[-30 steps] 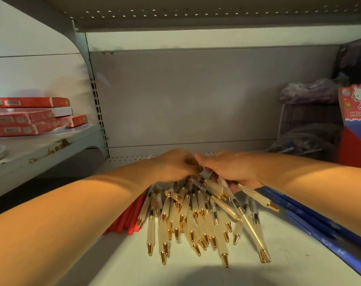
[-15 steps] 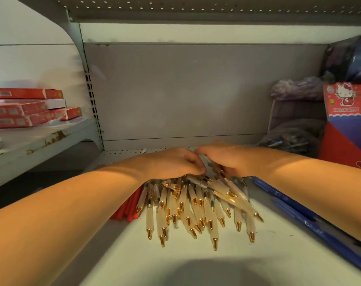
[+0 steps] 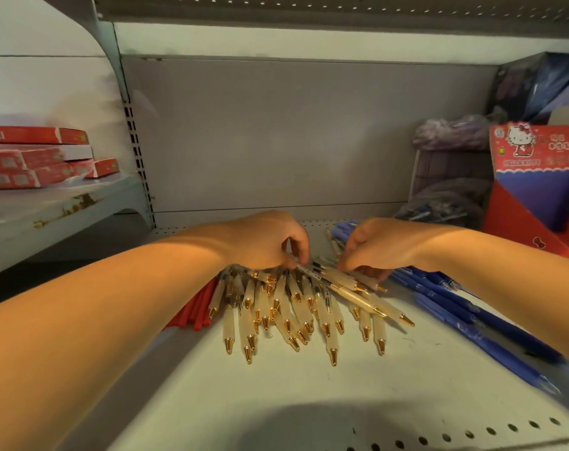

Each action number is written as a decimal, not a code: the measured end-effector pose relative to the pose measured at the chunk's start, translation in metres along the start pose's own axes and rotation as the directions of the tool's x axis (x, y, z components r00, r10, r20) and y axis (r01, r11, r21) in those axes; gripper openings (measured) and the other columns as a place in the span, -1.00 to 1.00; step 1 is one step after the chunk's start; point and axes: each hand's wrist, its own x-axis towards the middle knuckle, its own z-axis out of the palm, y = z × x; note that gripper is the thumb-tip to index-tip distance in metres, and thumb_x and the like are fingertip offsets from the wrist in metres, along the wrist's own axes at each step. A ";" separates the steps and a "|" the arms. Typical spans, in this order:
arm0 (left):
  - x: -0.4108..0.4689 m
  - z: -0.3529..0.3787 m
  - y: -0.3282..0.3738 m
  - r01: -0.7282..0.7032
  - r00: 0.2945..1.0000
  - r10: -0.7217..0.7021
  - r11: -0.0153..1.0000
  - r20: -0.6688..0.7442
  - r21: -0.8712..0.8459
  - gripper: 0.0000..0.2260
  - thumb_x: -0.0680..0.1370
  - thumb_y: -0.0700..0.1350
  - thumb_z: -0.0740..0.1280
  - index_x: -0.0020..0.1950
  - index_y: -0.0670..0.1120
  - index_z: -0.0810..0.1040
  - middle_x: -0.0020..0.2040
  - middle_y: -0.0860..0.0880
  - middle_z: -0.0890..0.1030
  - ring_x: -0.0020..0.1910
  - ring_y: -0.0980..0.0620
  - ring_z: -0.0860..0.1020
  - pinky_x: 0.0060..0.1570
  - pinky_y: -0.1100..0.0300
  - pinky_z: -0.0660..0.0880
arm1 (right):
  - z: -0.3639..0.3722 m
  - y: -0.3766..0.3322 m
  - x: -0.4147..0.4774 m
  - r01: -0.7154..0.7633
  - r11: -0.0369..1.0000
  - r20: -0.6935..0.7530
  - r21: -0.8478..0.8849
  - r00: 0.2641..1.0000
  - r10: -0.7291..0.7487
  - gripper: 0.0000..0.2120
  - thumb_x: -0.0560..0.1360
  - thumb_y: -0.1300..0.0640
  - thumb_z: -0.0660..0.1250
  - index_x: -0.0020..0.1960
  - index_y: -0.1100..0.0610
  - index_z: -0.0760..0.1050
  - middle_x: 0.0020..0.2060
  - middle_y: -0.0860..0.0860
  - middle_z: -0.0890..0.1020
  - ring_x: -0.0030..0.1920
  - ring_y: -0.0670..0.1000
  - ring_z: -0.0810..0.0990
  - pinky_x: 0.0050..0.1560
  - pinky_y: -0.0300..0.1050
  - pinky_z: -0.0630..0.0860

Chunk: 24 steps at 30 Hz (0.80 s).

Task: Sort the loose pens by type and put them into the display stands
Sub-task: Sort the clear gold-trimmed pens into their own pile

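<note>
Obscured: upper ends of the cream pens (image 3: 286, 307), under both hands; red pens (image 3: 200, 307), largely behind the left forearm; blue pens (image 3: 446, 307), blurred, partly cut off by the right forearm.
Appearance of cream pens: frosted barrels, gold tips, a fanned heap on the shelf (image 3: 309, 395), between red and blue, one slantwise on top.
Fingers of left hand (image 3: 267, 242): curled round the heap's upper ends.
Fingers of right hand (image 3: 381, 245): bent, tips down on pens; grip unclear.

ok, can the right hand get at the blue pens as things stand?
Probably yes: the blue pens lie loose on the shelf beside the right hand, nothing piled on them. It is busy pinching cream pens, though.
</note>
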 end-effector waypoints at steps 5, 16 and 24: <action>0.002 -0.007 0.002 0.060 0.996 -0.057 0.998 -0.072 0.032 -0.80 0.55 -0.30 0.36 -0.09 0.02 0.58 -0.11 0.19 0.54 -0.23 0.44 0.48 -0.30 0.46 0.34 | -0.011 0.008 -0.002 -0.060 0.992 -0.037 -0.111 0.998 0.057 -0.70 0.56 -0.04 0.35 0.00 0.23 0.55 -0.32 0.10 0.69 -0.40 0.01 0.66 -0.42 -0.22 0.57; 0.014 0.010 0.016 0.214 0.976 -0.215 0.977 -0.037 -0.024 -0.77 0.59 -0.24 0.25 0.12 0.00 0.63 0.15 0.02 0.62 0.11 0.06 0.56 0.21 0.07 0.50 | 0.010 0.008 0.001 0.111 0.993 0.139 0.034 0.984 -0.114 -0.92 0.54 0.18 0.38 -0.02 0.20 0.60 -0.14 0.08 0.70 -0.14 -0.03 0.72 0.03 -0.04 0.65; 0.015 0.018 0.028 0.162 0.981 -0.152 0.984 0.118 -0.079 -0.57 0.58 0.27 0.19 0.40 0.15 0.44 0.40 0.07 0.46 0.32 0.05 0.42 0.25 0.12 0.32 | 0.011 0.014 -0.003 0.152 0.961 0.129 0.230 0.974 -0.185 -0.80 0.59 0.24 0.29 0.10 0.01 0.61 -0.01 0.07 0.69 -0.11 -0.06 0.72 -0.04 -0.19 0.65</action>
